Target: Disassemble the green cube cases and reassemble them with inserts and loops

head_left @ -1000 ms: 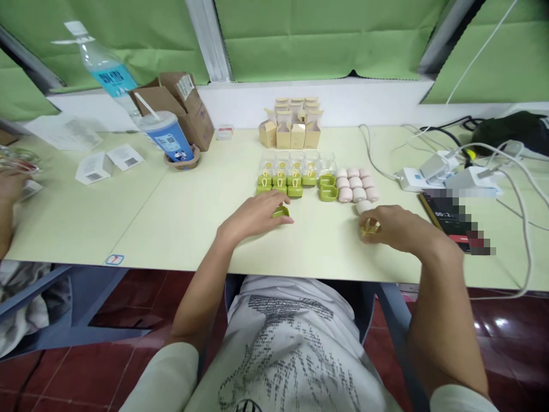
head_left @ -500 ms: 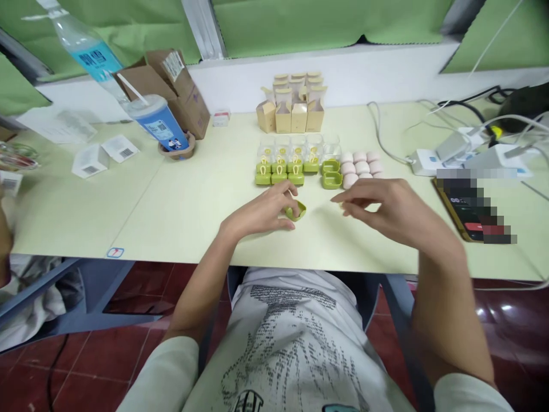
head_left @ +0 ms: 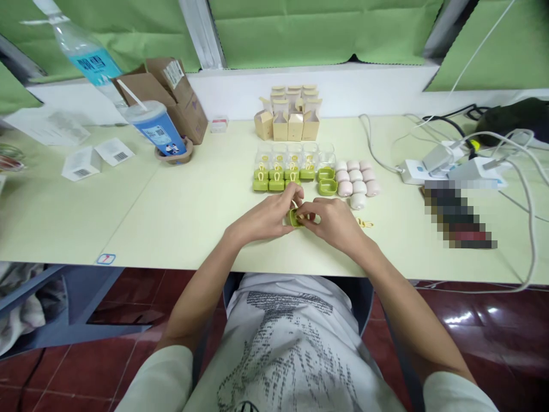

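Both my hands meet over a small green case (head_left: pixel 295 218) near the table's front edge. My left hand (head_left: pixel 266 217) pinches it from the left and my right hand (head_left: pixel 332 223) grips it from the right, fingers curled. A small yellow piece (head_left: pixel 364 222) lies on the table just right of my right hand. Behind the hands stand rows of green cases with clear lids (head_left: pixel 283 171), two open green trays (head_left: pixel 327 181) and a cluster of pink round pieces (head_left: pixel 355 180).
Small tan cartons (head_left: pixel 289 111) stand at the back centre. A blue cup with straw (head_left: pixel 156 129), a water bottle (head_left: pixel 83 54) and a cardboard box (head_left: pixel 178 94) are at back left. Cables and chargers (head_left: pixel 454 163) and a phone (head_left: pixel 458 214) lie at right. White label boxes (head_left: pixel 96 160) are at left.
My right hand has let go of the yellow piece and moved left to join my left hand on the green case. The left hand lifted the case slightly toward the centre.
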Tool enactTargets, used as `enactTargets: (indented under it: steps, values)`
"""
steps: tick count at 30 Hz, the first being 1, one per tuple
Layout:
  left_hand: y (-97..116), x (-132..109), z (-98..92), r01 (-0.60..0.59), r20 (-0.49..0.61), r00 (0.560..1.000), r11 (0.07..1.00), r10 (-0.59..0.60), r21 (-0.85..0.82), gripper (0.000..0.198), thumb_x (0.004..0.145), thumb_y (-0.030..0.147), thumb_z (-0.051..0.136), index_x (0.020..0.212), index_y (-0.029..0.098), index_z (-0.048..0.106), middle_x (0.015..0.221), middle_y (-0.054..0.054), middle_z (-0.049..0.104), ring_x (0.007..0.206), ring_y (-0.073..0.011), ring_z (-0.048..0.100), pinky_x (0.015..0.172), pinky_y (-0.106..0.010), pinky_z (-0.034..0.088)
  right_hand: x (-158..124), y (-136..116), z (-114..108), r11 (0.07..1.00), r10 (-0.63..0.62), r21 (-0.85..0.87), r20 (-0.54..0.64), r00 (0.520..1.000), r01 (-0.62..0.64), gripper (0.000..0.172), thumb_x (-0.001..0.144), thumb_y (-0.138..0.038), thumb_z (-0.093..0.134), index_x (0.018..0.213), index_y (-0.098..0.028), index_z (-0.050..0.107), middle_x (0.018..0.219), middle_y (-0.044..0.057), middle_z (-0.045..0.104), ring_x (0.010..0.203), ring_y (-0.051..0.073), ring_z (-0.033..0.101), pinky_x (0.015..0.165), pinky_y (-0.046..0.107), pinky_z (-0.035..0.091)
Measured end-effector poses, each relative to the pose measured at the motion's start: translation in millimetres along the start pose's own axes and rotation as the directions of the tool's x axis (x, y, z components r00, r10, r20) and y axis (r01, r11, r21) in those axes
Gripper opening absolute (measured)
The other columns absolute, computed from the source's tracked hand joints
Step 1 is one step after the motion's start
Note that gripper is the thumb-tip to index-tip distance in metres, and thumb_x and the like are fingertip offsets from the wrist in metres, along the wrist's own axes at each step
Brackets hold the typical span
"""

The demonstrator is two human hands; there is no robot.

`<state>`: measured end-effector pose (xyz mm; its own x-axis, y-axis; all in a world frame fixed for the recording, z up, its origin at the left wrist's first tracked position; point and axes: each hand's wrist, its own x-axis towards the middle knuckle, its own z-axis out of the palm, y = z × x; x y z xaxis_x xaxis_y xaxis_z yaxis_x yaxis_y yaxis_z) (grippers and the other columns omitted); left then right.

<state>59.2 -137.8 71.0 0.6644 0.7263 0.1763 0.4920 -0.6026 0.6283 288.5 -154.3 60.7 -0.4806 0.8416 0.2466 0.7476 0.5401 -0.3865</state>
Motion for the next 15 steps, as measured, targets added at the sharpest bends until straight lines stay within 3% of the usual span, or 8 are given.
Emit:
enactTargets:
  steps: [3, 6, 10, 15]
  values:
    - [-1.3, 0.3, 0.1, -0.002, -0.005, 1.0, 1.0, 0.002, -0.003, 0.052, 0.087, 0.016, 0.072, 0.129, 0.025, 0.045, 0.134, -0.012, 0.07, 0.119, -0.0289, 0.075, 0.095, -0.042, 0.061, 0.9, -2.5, 4.8, 0.994, -0.027, -0.11, -0.001, 1.0, 0.027, 0.017, 0.1, -0.015, 0.073, 0.099, -0.023, 0.088, 0.083, 0.005, 0.079, 0.071, 0.02, 0.065, 0.066, 0.031, 0.03]
    - [-3.0, -0.1, -0.3, 0.006, -0.013, 1.0, 1.0, -0.006, -0.007, 0.052, 0.086, 0.014, 0.071, 0.129, 0.026, 0.045, 0.134, -0.012, 0.07, 0.121, -0.029, 0.075, 0.097, -0.043, 0.063, 1.8, -2.2, 9.0, 0.982, -0.072, -0.178, 0.0, 0.997, 0.071, 0.018, 0.102, -0.013, 0.072, 0.095, -0.022, 0.087, 0.085, 0.007, 0.08, 0.081, 0.023, 0.068, 0.065, 0.034, 0.025]
    - [-3.2, -1.9, -5.1, 0.007, -0.033, 0.999, 0.998, -0.009, -0.062, 0.054, 0.085, 0.014, 0.076, 0.128, 0.026, 0.045, 0.132, -0.011, 0.071, 0.124, -0.0284, 0.076, 0.101, -0.043, 0.064, 1.8, 2.1, 10.5, 0.963, -0.185, -0.199, -0.001, 0.983, 0.181, 0.023, 0.107, -0.011, 0.07, 0.096, -0.021, 0.087, 0.089, 0.008, 0.084, 0.089, 0.024, 0.069, 0.065, 0.036, 0.027]
    - [0.9, -4.5, -16.3, 0.013, -0.059, 0.998, 0.981, -0.025, -0.194, 0.06, 0.082, 0.016, 0.086, 0.124, 0.027, 0.046, 0.131, -0.01, 0.074, 0.127, -0.0278, 0.078, 0.102, -0.04, 0.066, -0.6, 4.1, 10.8, 0.954, -0.256, -0.186, -0.103, 0.961, 0.235, 0.029, 0.115, -0.017, 0.063, 0.099, -0.022, 0.087, 0.093, 0.007, 0.086, 0.088, 0.023, 0.068, 0.066, 0.036, 0.031]
